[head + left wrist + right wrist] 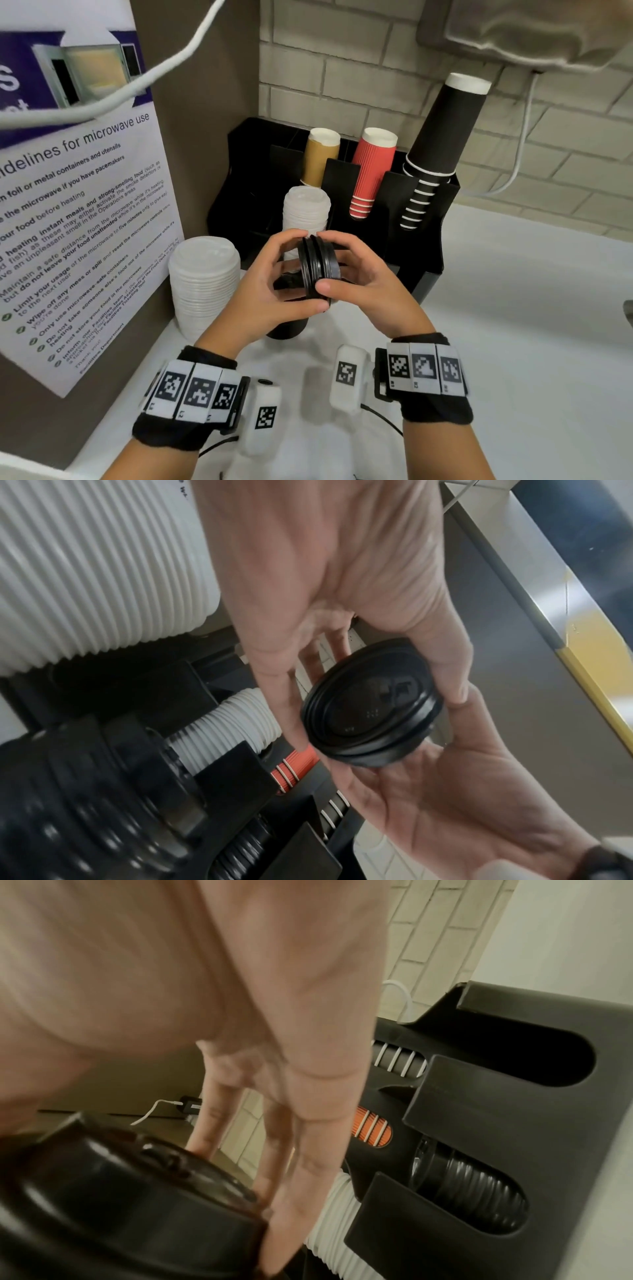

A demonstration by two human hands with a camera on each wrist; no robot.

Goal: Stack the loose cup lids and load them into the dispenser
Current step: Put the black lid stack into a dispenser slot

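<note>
White table (513, 308) fills the lower frame, where both wrists enter from the bottom edge. At centre frame the left hand (274, 287) and right hand (363, 284) curl round a short stack of black lids (317, 267), fingers above, thumbs below. The stack is on edge, its axis running left to right between the palms, level with both hands and equally near each. Below it, partly hidden, stands a taller black stack (286, 330). Left of centre a white lid stack (205, 284) sits on the table. Just beyond the hands, toward upper centre, stands the black dispenser (421, 246); loading likely means turning the stack's axis to match a slot.
</note>
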